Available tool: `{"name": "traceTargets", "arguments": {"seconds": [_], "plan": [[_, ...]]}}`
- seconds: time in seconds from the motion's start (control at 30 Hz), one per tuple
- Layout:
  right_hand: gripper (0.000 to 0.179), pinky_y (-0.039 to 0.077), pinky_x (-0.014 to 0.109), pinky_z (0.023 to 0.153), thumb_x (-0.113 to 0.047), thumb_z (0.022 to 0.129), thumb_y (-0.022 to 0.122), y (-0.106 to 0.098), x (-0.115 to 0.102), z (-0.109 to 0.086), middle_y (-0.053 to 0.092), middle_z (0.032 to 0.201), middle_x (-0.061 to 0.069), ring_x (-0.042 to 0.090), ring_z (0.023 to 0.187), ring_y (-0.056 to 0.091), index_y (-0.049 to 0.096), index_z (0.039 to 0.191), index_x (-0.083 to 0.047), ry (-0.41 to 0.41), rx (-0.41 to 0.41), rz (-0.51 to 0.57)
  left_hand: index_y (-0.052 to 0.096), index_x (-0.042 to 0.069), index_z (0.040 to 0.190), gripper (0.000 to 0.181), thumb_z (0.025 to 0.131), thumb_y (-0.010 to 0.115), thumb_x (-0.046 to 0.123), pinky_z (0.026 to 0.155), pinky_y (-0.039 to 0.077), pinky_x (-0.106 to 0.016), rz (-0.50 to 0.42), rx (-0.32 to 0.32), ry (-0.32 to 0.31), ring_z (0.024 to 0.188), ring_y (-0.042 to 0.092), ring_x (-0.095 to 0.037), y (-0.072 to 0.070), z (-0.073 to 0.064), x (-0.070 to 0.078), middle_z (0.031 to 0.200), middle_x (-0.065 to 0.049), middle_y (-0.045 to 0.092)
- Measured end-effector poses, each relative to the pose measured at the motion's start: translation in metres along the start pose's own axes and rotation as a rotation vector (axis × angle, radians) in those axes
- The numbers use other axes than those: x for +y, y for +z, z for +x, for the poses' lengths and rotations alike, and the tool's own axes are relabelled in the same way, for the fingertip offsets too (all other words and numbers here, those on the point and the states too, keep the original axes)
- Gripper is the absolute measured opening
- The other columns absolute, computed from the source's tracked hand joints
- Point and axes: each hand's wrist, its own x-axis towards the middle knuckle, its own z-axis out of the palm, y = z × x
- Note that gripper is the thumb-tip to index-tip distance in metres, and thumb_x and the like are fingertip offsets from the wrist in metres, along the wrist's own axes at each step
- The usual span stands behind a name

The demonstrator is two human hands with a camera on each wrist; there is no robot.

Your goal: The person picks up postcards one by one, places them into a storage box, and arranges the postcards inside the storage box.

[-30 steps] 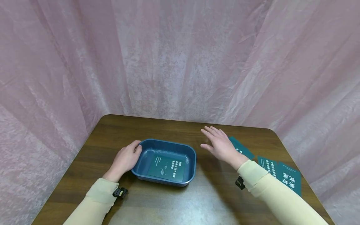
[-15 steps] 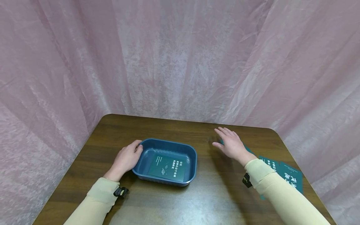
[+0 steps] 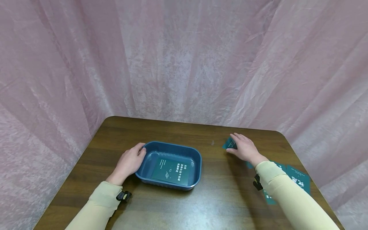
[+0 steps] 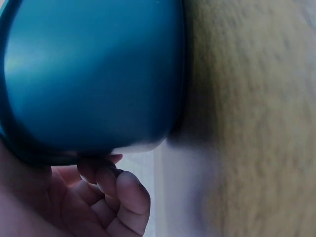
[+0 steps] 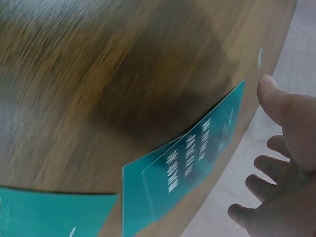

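Note:
On the table stands a deep blue rectangular tray [image 3: 198, 164] with rounded corners. My left hand [image 3: 128, 163] grips its left end at the rim; in the left wrist view the curled fingers [image 4: 133, 195] lie against the outside of the tray's wall [image 4: 98, 84]. A dark green printed card [image 3: 170, 172] lies flat inside the tray. Over at the right, my right hand [image 3: 244, 149] hovers with fingers spread above another green card [image 3: 229, 143], partly covering it. The right wrist view shows two overlapping cards [image 5: 190, 158] there, with the thumb and fingers apart from them.
More green cards [image 3: 299, 179] lie near the table's right edge, partly hidden by the right forearm. One card's lower end [image 3: 269, 198] shows beside the sleeve. Behind the wooden table [image 3: 161, 127] hangs a pink curtain [image 3: 178, 64].
My right hand has moved right and lowered from between the tray and the cards to over the far card. The left hand and tray are practically still.

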Motion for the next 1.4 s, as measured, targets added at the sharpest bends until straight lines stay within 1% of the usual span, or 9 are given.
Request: {"name": "traceTargets", "arguments": {"seconds": [0.2,0.27,0.47,0.6,0.87,1.0,1.27,1.4], "plan": [[0.083,0.03,0.073,0.124,-0.034,0.107,0.075,-0.001,0.013,-0.003,0.037,0.168,0.037,0.058,0.155,0.033,0.036,0.165,0.01,0.042,-0.049,0.029,0.055,0.003,0.158,0.048,0.119,0.046,0.029,0.11,0.051,-0.068,-0.003,-0.003,-0.003,0.129,0.066,-0.046,-0.001,-0.001,0.001,0.15,-0.027,0.064],[0.085,0.03,0.074,0.122,-0.036,0.107,0.074,0.0,0.018,-0.002,0.035,0.169,0.037,0.06,0.155,0.032,0.035,0.166,0.01,0.053,-0.068,0.041,0.055,0.004,0.158,0.048,0.119,0.046,0.028,0.11,0.05,-0.068,-0.005,-0.003,-0.004,0.13,0.065,-0.046,-0.001,-0.001,0.001,0.15,-0.026,0.064],[0.086,0.033,0.076,0.119,-0.04,0.107,0.073,-0.004,0.02,-0.002,0.036,0.167,0.039,0.063,0.152,0.033,0.035,0.165,0.011,0.101,-0.131,0.032,0.056,0.004,0.158,0.047,0.119,0.046,0.028,0.109,0.051,-0.068,-0.005,0.001,0.002,0.128,0.066,-0.045,-0.002,-0.002,0.002,0.149,-0.026,0.065],[0.084,0.036,0.076,0.118,-0.039,0.108,0.072,-0.006,0.021,-0.003,0.036,0.166,0.041,0.064,0.151,0.034,0.036,0.165,0.01,0.123,-0.159,0.039,0.056,0.004,0.157,0.047,0.119,0.046,0.028,0.109,0.051,-0.067,-0.006,0.002,0.002,0.127,0.067,-0.045,-0.002,-0.001,0.002,0.149,-0.026,0.065],[0.083,0.04,0.078,0.113,-0.039,0.109,0.071,-0.006,0.026,-0.004,0.036,0.164,0.043,0.067,0.149,0.034,0.035,0.166,0.01,0.158,-0.185,0.015,0.056,0.004,0.157,0.047,0.118,0.045,0.029,0.109,0.051,-0.068,-0.003,-0.001,0.0,0.127,0.066,-0.045,-0.001,0.0,0.0,0.149,-0.026,0.065],[0.082,0.042,0.077,0.11,-0.04,0.108,0.071,-0.004,0.029,-0.003,0.039,0.16,0.043,0.066,0.146,0.037,0.038,0.164,0.011,0.173,-0.196,0.003,0.056,0.004,0.157,0.047,0.119,0.045,0.028,0.109,0.051,-0.068,-0.004,0.003,-0.002,0.127,0.066,-0.045,-0.001,0.0,0.001,0.149,-0.026,0.065],[0.082,0.048,0.075,0.104,-0.041,0.105,0.076,-0.002,0.031,-0.001,0.044,0.151,0.043,0.063,0.137,0.045,0.045,0.159,0.012,0.189,-0.182,-0.008,0.056,0.003,0.157,0.047,0.118,0.045,0.029,0.109,0.051,-0.068,-0.005,-0.001,0.001,0.128,0.066,-0.046,0.0,0.0,0.0,0.149,-0.027,0.064],[0.082,0.05,0.073,0.101,-0.041,0.102,0.079,-0.003,0.03,-0.001,0.05,0.141,0.041,0.058,0.129,0.05,0.048,0.156,0.014,0.211,-0.182,-0.02,0.055,0.004,0.158,0.048,0.118,0.045,0.029,0.11,0.05,-0.068,-0.008,-0.002,-0.007,0.129,0.066,-0.045,0.0,0.001,-0.001,0.15,-0.026,0.064]]}}
